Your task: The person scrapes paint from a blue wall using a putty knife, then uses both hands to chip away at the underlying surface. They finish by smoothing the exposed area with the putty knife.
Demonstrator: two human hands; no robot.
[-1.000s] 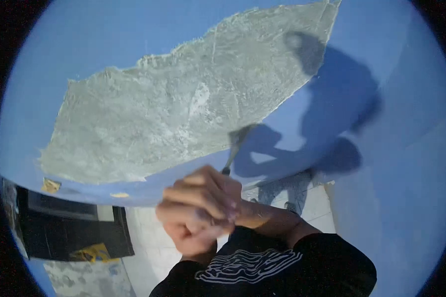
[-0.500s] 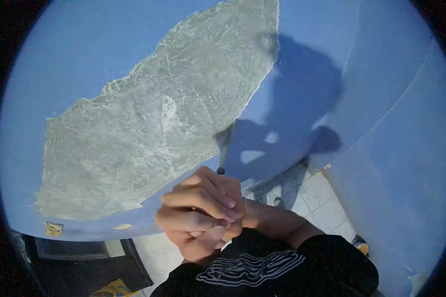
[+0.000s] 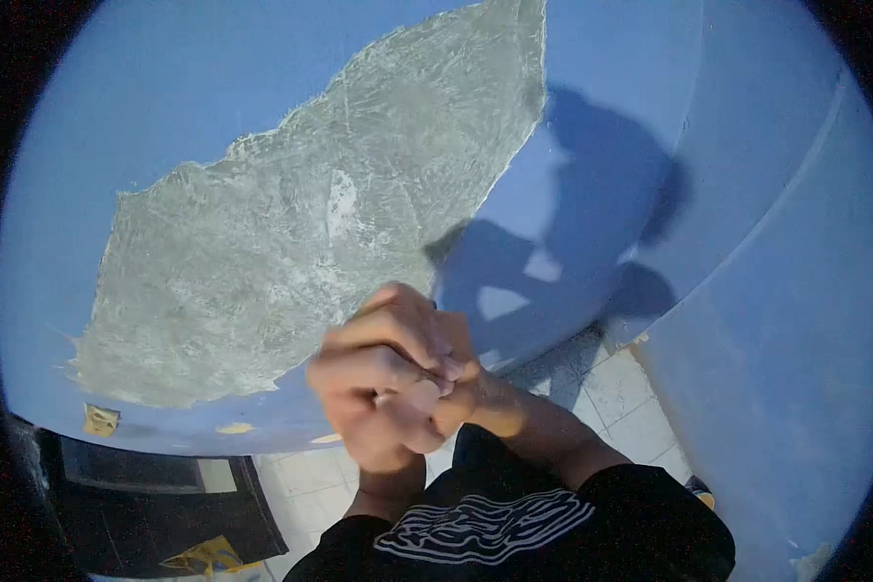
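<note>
My left hand [image 3: 373,373] is closed, its fingers wrapped over my right hand [image 3: 459,339] in a clasp in front of my chest. Also closed, my right hand sits mostly behind the left. The scraper whose thin metal blade showed above the hands earlier is now hidden behind them, handle included. Beyond the hands is a blue wall [image 3: 223,68] with a large, rough grey patch of bare plaster [image 3: 252,262]. The hands overlap the patch's lower right edge in this view. I cannot tell whether the blade touches the wall.
My shadow [image 3: 611,175] falls on the wall right of the patch. White floor tiles [image 3: 616,398] lie below. At lower left stands a dark piece of furniture [image 3: 131,519] with a yellow wrapper [image 3: 209,555] on it. A small tan box [image 3: 101,419] is fixed to the wall.
My clasped hands have moved slightly upward in view, and the scraper blade has gone out of sight behind them. The camera view has shifted a little, and the shadow has changed shape.
</note>
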